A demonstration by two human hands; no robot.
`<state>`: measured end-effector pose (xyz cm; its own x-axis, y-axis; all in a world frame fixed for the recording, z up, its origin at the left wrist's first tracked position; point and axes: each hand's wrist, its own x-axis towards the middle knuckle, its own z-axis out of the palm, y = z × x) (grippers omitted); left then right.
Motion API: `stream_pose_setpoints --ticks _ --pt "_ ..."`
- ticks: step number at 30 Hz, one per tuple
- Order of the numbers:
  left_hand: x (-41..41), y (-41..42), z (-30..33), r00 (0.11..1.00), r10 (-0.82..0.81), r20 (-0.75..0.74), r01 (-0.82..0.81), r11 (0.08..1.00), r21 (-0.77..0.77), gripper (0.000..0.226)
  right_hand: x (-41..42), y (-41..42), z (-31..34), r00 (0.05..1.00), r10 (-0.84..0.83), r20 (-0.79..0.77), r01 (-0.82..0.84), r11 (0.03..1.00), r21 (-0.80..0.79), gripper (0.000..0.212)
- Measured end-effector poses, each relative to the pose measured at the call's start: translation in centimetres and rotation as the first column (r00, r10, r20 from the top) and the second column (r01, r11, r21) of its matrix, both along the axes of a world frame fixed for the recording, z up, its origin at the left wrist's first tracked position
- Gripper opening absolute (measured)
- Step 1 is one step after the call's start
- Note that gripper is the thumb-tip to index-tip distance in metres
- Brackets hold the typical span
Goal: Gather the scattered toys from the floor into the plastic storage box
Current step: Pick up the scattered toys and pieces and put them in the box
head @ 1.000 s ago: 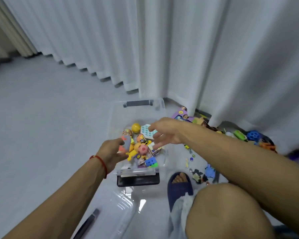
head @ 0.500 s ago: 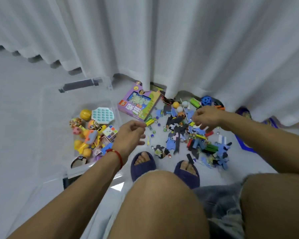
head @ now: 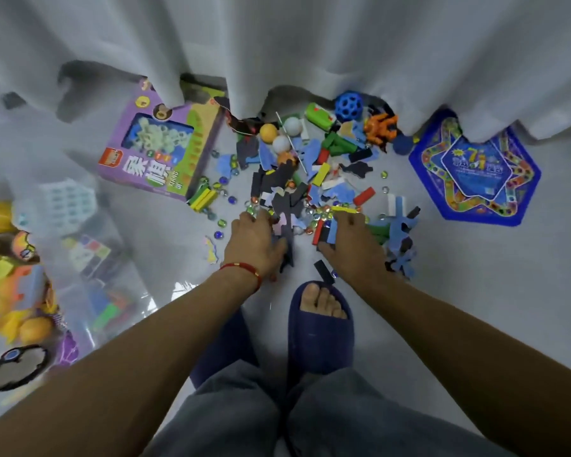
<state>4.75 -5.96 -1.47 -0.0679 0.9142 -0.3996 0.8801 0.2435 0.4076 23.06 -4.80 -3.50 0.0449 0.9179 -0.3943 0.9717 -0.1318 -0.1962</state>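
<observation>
A pile of scattered toys [head: 310,189] lies on the floor at the curtain's foot: foam puzzle pieces, coloured blocks, marbles and small balls [head: 292,125]. My left hand [head: 254,242], with a red string at the wrist, rests palm down on dark foam pieces at the pile's near edge. My right hand [head: 350,245] lies palm down beside it, over red, black and blue blocks. Fingers of both are spread. The clear plastic storage box [head: 112,258] stands at the left with several toys inside.
A purple toy carton [head: 159,153] lies left of the pile and a blue star-shaped game board [head: 475,173] right of it. A blue holey ball [head: 348,106] and an orange figure [head: 381,127] sit by the white curtain [head: 277,44]. My slippered foot [head: 320,331] is just behind the hands.
My view swung right from the box to the pile. Both hands left the box, where the left one dropped a toy, and came down together onto the pile's near edge.
</observation>
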Motion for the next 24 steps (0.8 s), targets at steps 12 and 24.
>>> stream_pose_setpoints --ticks 12,24 --pt "1.4 0.4 -5.5 0.978 0.07 0.196 -0.109 0.974 0.199 0.069 -2.1 -0.6 -3.7 0.982 -0.12 -0.148 0.155 0.955 0.253 0.056" --pt "1.3 0.7 -4.2 0.923 0.15 0.355 -0.223 0.959 0.173 0.055 -1.3 -1.3 -4.5 0.972 -0.035 -0.232 0.107 0.946 0.306 0.047"
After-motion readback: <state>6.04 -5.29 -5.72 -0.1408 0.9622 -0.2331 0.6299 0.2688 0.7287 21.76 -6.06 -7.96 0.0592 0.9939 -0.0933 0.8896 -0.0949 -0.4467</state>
